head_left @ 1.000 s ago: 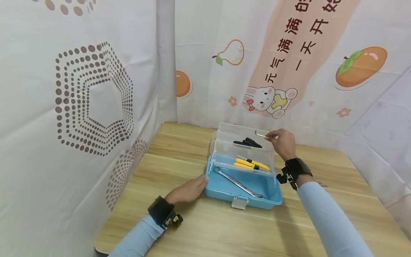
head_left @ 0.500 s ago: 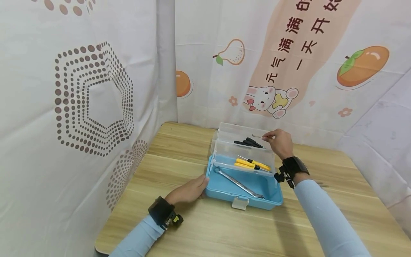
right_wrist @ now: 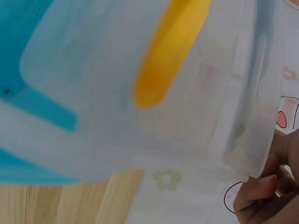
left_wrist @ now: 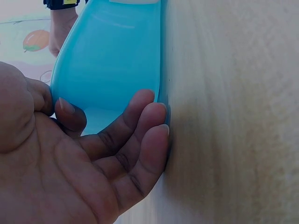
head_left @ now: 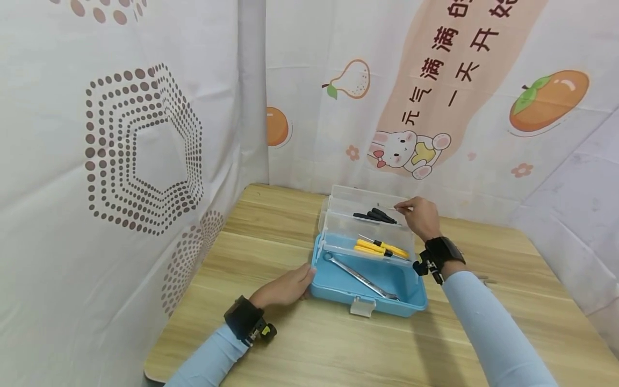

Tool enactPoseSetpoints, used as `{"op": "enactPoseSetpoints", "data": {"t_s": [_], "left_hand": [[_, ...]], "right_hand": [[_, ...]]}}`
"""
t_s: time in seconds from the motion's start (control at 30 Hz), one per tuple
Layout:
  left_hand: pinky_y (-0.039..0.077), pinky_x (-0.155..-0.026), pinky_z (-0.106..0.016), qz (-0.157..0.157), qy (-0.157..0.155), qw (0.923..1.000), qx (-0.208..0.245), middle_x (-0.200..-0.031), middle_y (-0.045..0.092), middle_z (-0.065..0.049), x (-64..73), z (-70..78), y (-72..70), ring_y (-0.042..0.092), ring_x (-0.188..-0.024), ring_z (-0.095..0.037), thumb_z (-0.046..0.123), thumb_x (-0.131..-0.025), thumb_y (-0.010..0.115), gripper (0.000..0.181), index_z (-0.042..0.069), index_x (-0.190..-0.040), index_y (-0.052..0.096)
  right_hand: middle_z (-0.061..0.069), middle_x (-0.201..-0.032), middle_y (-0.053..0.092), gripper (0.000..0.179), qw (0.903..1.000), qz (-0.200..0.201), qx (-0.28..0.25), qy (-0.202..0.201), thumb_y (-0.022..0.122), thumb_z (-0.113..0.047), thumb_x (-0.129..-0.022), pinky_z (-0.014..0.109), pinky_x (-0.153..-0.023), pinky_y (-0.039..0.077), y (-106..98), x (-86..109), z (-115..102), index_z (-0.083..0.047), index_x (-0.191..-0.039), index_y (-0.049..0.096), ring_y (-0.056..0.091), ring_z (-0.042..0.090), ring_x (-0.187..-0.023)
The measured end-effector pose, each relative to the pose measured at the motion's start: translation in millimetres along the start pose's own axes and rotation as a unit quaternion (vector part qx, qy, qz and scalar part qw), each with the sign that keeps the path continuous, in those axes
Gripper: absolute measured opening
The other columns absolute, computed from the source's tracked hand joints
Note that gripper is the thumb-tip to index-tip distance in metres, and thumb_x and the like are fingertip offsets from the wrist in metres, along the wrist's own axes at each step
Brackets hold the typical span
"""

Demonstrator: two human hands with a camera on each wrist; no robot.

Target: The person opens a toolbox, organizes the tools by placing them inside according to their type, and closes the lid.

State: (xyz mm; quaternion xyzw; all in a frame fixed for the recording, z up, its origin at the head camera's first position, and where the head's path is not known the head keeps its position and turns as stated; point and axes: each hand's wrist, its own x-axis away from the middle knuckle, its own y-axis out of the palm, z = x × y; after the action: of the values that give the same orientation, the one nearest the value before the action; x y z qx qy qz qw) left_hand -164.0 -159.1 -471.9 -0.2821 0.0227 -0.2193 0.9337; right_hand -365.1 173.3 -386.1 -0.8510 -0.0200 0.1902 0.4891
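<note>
A light blue toolbox (head_left: 338, 293) stands unfolded on the table with two clear tiered trays. My left hand (head_left: 282, 287) holds its left end, with bent fingertips (left_wrist: 154, 144) low on the blue wall and the thumb up at the rim. Over the right part of the upper tray (head_left: 352, 193), my right hand (head_left: 422, 219) pinches a thin metal hex key (head_left: 387, 207), its free end pointing left. Black-handled tools (head_left: 379, 216) lie in that tray. Yellow-handled screwdrivers (head_left: 369, 246) lie in the lower tray, and a combination wrench (head_left: 360, 277) in the blue bottom.
A white latch (head_left: 362, 306) hangs at the toolbox front. Thin grey metal pieces (head_left: 486, 280) lie on the wooden table (head_left: 271, 226), partly hidden by my right forearm. Printed curtains (head_left: 309, 129) close off the back and sides.
My right hand has shifted slightly left and the hex key has turned and lowered towards the upper tray. My left hand stays at the toolbox's left end.
</note>
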Motion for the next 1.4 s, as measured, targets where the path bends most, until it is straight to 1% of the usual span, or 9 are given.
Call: {"op": "enactPoseSetpoints", "data": {"t_s": [0.13,0.37,0.5,0.63,0.73,0.83,0.97,1.17,1.4], "left_hand": [[0.049,-0.069,-0.032,-0.002,0.004,1.0,0.002,-0.088,0.06,-0.009,-0.8,1.0,2.3,0.055,-0.075,-0.016,0.039,-0.115,0.02,0.042,0.01,-0.11,0.051],[0.05,-0.072,-0.034,-0.006,0.007,1.0,0.002,-0.092,0.06,-0.01,0.0,1.0,1.0,0.058,-0.08,-0.019,0.039,-0.115,0.018,0.045,0.006,-0.116,0.049],[0.05,-0.073,-0.035,-0.001,0.007,1.0,-0.005,-0.091,0.061,-0.01,0.5,0.0,-2.3,0.058,-0.08,-0.019,0.04,-0.115,0.018,0.044,0.009,-0.113,0.049],[0.051,-0.074,-0.036,-0.002,0.008,1.0,-0.004,-0.09,0.061,-0.009,1.2,-1.0,-3.9,0.059,-0.08,-0.019,0.04,-0.115,0.018,0.043,0.01,-0.111,0.048],[0.051,-0.074,-0.036,-0.004,0.01,0.9999,0.0,-0.089,0.061,-0.009,0.2,-2.4,-2.6,0.059,-0.08,-0.019,0.04,-0.115,0.019,0.043,0.01,-0.11,0.048],[0.051,-0.073,-0.036,-0.007,0.016,0.9998,0.006,-0.089,0.061,-0.009,-2.7,-3.6,0.2,0.059,-0.079,-0.02,0.039,-0.115,0.02,0.043,0.009,-0.111,0.049],[0.051,-0.074,-0.035,-0.008,0.018,0.9998,0.009,-0.088,0.062,-0.008,-2.7,-5.9,1.2,0.059,-0.079,-0.019,0.041,-0.115,0.02,0.043,0.009,-0.113,0.049],[0.05,-0.072,-0.035,-0.009,0.017,0.9998,0.012,-0.086,0.059,-0.008,0.7,-5.3,1.5,0.057,-0.077,-0.019,0.037,-0.115,0.02,0.04,0.009,-0.111,0.048],[0.05,-0.073,-0.035,-0.005,0.019,0.9998,0.009,-0.088,0.061,-0.01,-0.8,-5.5,-0.4,0.058,-0.078,-0.019,0.038,-0.115,0.02,0.041,0.009,-0.111,0.048]], "right_hand": [[0.026,-0.112,0.072,0.017,1.0,0.007,0.001,-0.006,0.063,-0.002,-0.101,0.049,-0.08,0.048,-1.2,5.1,2.6,0.003,-0.108,0.078,0.065,0.04,-0.101],[0.026,-0.116,0.071,0.026,0.9983,0.056,-0.01,-0.006,0.06,-0.016,-0.105,0.042,-0.066,0.039,-20.1,22.3,30.4,0.003,-0.116,0.075,0.057,0.037,-0.077],[0.028,-0.109,0.071,0.035,0.9994,-0.014,0.006,0.032,0.061,-0.026,-0.104,0.051,-0.07,0.051,-40.4,49.2,78.1,0.005,-0.118,0.07,0.066,0.043,-0.086],[0.037,-0.112,0.066,0.053,0.9871,-0.121,0.03,0.101,0.07,-0.033,-0.098,0.057,-0.074,0.054,-54.4,89.0,138.8,0.015,-0.118,0.062,0.064,0.053,-0.097],[0.024,-0.079,0.066,0.051,0.971,-0.18,0.045,0.151,0.073,-0.041,-0.094,0.045,-0.061,0.052,-58.0,119.4,175.2,0.009,-0.085,0.065,0.062,0.04,-0.07],[-0.001,-0.052,0.048,0.055,0.9673,-0.188,0.06,0.159,0.069,-0.046,-0.096,0.034,-0.05,0.04,-63.6,145.3,198.1,-0.01,-0.058,0.052,0.045,0.019,-0.05],[-0.002,-0.055,0.049,0.058,0.9635,-0.183,0.071,0.182,0.067,-0.052,-0.096,0.034,-0.051,0.039,-75.4,163.9,210.9,-0.013,-0.055,0.054,0.047,0.019,-0.054],[0.015,-0.086,0.066,0.057,0.9445,-0.232,0.022,0.231,0.076,-0.05,-0.09,0.04,-0.065,0.05,-93.0,171.5,219.5,0.006,-0.092,0.077,0.058,0.03,-0.08],[0.013,-0.084,0.067,0.049,0.9505,-0.217,0.001,0.222,0.075,-0.039,-0.094,0.038,-0.066,0.047,-96.1,179.0,216.3,0.01,-0.093,0.075,0.056,0.029,-0.078]]}}
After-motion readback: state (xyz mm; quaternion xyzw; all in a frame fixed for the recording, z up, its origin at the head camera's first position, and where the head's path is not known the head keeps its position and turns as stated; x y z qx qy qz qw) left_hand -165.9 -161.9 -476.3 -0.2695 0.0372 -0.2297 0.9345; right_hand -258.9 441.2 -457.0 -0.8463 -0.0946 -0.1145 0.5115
